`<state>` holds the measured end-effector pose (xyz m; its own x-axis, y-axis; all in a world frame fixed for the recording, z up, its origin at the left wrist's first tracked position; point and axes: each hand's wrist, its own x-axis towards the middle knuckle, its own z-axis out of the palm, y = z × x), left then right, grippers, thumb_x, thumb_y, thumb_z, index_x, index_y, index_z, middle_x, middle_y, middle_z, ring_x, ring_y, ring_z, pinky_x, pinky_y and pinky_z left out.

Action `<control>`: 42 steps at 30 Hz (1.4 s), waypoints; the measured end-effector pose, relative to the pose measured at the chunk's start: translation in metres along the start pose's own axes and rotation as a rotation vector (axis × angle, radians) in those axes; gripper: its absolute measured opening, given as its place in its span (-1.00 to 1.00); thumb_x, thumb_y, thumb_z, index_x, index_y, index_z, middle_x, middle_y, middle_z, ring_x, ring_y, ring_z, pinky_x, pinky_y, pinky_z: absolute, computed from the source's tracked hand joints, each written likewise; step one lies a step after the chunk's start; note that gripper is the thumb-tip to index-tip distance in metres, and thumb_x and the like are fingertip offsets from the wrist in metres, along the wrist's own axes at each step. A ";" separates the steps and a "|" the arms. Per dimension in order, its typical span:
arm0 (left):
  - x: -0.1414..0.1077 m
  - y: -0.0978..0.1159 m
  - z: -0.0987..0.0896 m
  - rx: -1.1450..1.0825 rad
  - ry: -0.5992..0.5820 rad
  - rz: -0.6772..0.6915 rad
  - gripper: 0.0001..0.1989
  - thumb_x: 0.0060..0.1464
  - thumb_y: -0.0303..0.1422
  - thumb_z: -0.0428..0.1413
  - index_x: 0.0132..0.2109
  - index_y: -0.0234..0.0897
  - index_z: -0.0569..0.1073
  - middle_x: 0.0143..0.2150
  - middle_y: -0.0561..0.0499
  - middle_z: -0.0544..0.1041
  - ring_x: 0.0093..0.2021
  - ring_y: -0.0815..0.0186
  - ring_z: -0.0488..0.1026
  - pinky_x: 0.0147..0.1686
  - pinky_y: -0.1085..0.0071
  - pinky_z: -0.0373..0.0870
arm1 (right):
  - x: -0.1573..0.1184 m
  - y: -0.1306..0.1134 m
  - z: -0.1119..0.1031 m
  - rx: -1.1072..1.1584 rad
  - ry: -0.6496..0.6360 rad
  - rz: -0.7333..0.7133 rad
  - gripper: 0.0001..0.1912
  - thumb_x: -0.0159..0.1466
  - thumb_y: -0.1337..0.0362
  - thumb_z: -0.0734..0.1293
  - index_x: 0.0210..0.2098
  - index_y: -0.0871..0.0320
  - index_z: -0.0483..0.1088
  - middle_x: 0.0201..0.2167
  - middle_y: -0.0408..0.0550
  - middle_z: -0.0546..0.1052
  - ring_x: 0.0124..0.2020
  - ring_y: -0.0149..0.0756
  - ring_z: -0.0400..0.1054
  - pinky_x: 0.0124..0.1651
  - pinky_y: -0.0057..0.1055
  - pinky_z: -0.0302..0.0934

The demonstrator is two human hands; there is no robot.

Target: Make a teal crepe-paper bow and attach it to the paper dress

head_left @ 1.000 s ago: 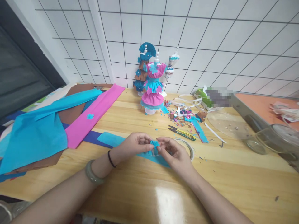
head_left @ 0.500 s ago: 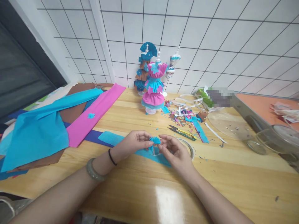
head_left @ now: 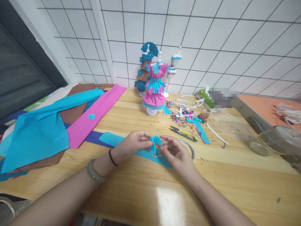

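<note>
Between my hands is a small pleated blue paper piece, fanned out at its top. My left hand pinches its left side between thumb and fingers. The right side is pinched by my right hand. Beneath them a long blue paper strip lies on the wooden table, partly covered by my left hand. A roll of tape lies flat just behind my right hand. Yellow and black thread snips rest beyond it.
Pink, blue and brown crepe paper is heaped at the left. Decorated paper stands rise near the tiled wall. Paper scraps, a clear round lid and a clear container lie to the right.
The pleated blue piece has spread wider and shifted slightly to the left between my fingers. My hands have barely moved.
</note>
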<state>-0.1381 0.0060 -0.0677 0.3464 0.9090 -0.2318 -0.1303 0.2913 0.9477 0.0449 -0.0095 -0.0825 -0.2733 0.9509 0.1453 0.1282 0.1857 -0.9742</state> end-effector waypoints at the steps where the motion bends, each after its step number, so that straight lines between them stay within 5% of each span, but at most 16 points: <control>1: 0.000 -0.001 -0.001 -0.006 -0.005 0.007 -0.74 -0.17 -0.38 0.25 -0.28 -0.40 0.44 -0.37 -0.01 0.52 -0.41 0.43 0.42 -0.33 0.47 0.35 | 0.000 0.000 0.000 0.009 0.004 -0.006 -0.69 0.17 0.24 0.28 -0.10 0.16 0.27 -0.40 -0.09 0.41 -0.45 -0.40 0.30 -0.34 -0.41 0.24; 9: 0.000 -0.004 -0.002 -0.053 -0.033 0.015 -0.67 -0.21 -0.45 0.27 -0.22 -0.36 0.42 -0.30 -0.04 0.53 -0.29 0.37 0.46 -0.22 0.43 0.36 | -0.001 -0.001 0.004 -0.065 -0.017 -0.095 -0.56 0.15 0.28 0.31 0.01 0.10 0.15 -0.38 -0.10 0.40 -0.45 -0.41 0.28 -0.33 -0.39 0.24; 20: 0.001 -0.005 -0.002 -0.032 -0.040 0.031 -0.69 -0.20 -0.49 0.25 -0.21 -0.36 0.42 -0.31 -0.02 0.54 -0.30 0.39 0.47 -0.22 0.44 0.36 | -0.002 0.001 0.001 -0.152 -0.034 -0.128 -0.62 0.21 0.34 0.22 0.02 0.11 0.14 -0.41 -0.12 0.38 -0.45 -0.42 0.27 -0.34 -0.43 0.24; 42: 0.001 -0.005 -0.004 -0.032 -0.054 0.042 -0.68 -0.19 -0.48 0.25 -0.20 -0.36 0.43 -0.28 -0.04 0.55 -0.28 0.38 0.47 -0.23 0.45 0.37 | -0.001 -0.002 -0.002 -0.122 -0.044 -0.058 -0.63 0.21 0.27 0.23 0.00 0.15 0.15 -0.43 -0.08 0.47 -0.44 -0.36 0.39 -0.30 -0.36 0.29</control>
<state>-0.1408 0.0072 -0.0732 0.3893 0.9036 -0.1789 -0.1751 0.2633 0.9487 0.0468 -0.0101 -0.0808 -0.3246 0.9266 0.1901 0.2257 0.2711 -0.9357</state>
